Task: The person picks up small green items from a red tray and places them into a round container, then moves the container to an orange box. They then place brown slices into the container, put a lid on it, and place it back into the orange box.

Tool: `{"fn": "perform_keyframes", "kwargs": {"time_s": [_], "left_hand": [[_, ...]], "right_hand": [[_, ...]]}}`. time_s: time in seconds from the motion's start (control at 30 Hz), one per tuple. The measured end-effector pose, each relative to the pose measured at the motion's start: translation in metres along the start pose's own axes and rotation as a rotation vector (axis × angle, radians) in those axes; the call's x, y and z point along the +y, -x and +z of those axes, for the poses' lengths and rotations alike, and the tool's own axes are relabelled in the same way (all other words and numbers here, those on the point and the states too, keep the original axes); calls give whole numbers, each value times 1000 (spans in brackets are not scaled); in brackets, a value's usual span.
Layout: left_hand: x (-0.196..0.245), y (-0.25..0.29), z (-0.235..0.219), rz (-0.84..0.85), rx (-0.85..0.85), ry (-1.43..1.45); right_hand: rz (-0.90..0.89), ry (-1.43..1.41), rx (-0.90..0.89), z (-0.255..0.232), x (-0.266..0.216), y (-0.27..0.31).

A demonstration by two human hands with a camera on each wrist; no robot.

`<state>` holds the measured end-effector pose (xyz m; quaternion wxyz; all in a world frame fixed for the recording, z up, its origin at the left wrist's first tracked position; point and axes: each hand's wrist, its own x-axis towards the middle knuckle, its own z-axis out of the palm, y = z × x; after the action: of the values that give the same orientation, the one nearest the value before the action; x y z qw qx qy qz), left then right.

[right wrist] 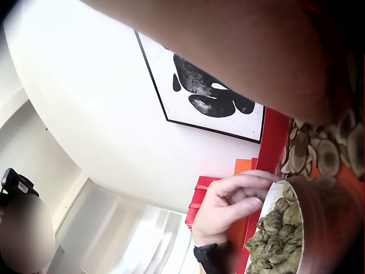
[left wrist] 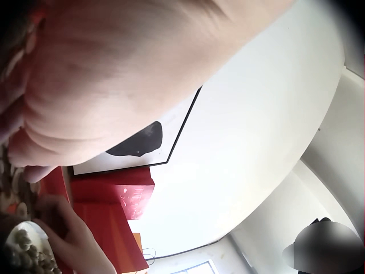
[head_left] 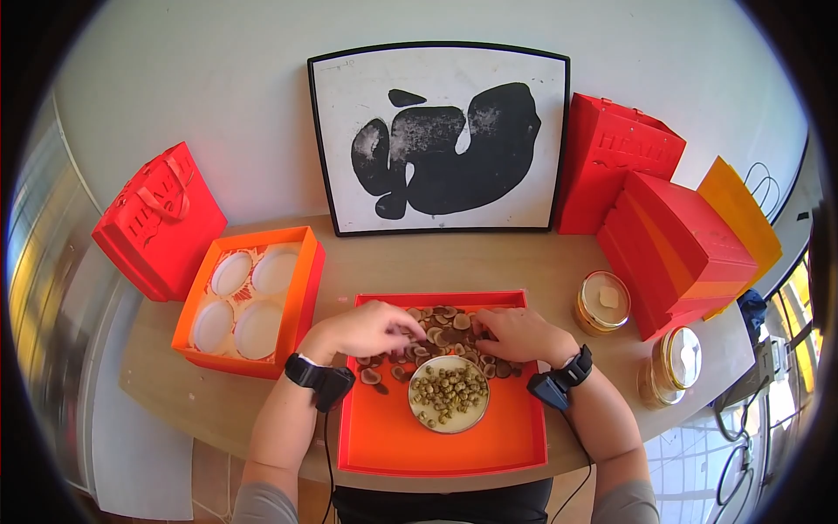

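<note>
An orange-red box tray [head_left: 375,445] lies before me, its far half strewn with dried slices [head_left: 449,327], pale inside with dark brown rims. Over the slices on the left is my left hand [head_left: 371,330], fingers loosely bent and thumb apart from them in the right wrist view. On the right, my right hand [head_left: 521,334] reaches its bent fingertips down among the slices. Between and in front of the hands stands a round container [head_left: 419,417] full of knobbly, greenish dried pieces [right wrist: 276,237]. Its clear side wall shows in the right wrist view.
To the left stand an orange box [head_left: 307,271] with four round white wells and a red gift bag [head_left: 166,223]. Two lidded jars [head_left: 602,303], red boxes [head_left: 676,244] and another red bag [head_left: 611,144] are at the right. A framed picture [head_left: 445,201] leans at the back.
</note>
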<state>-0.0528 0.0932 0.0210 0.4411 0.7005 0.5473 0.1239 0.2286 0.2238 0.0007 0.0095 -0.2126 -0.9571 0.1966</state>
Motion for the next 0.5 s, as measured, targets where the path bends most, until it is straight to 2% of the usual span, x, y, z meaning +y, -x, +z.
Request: {"fn": "perform_keyframes", "kwargs": {"time_s": [0.07, 0.1, 0.13, 0.2, 0.23, 0.3, 0.33, 0.4, 0.43, 0.5], "left_hand": [[3, 7, -7, -39, 322, -41], [7, 13, -10, -133, 386, -80], [8, 15, -11, -133, 381, -85], [8, 19, -11, -246, 344, -427], [6, 18, -8, -248, 345, -426], [2, 13, -2, -185, 225, -463], [1, 12, -2, -183, 225, -461], [-1, 11, -3, -60, 223, -200], [4, 12, -5, -60, 223, -201], [16, 17, -10, -172, 332, -171]], "right_hand": [[-2, -7, 5, 1, 0, 1], [-1, -2, -2, 1, 1, 0], [0, 3, -8, 1, 1, 0], [6, 5, -6, 3, 2, -1], [11, 12, -7, 3, 2, -1], [9, 13, -9, 2, 1, -1], [10, 11, -9, 2, 1, 0], [11, 10, -11, 2, 2, 0], [8, 7, -11, 3, 2, -1], [8, 4, -4, 3, 1, 0]]}}
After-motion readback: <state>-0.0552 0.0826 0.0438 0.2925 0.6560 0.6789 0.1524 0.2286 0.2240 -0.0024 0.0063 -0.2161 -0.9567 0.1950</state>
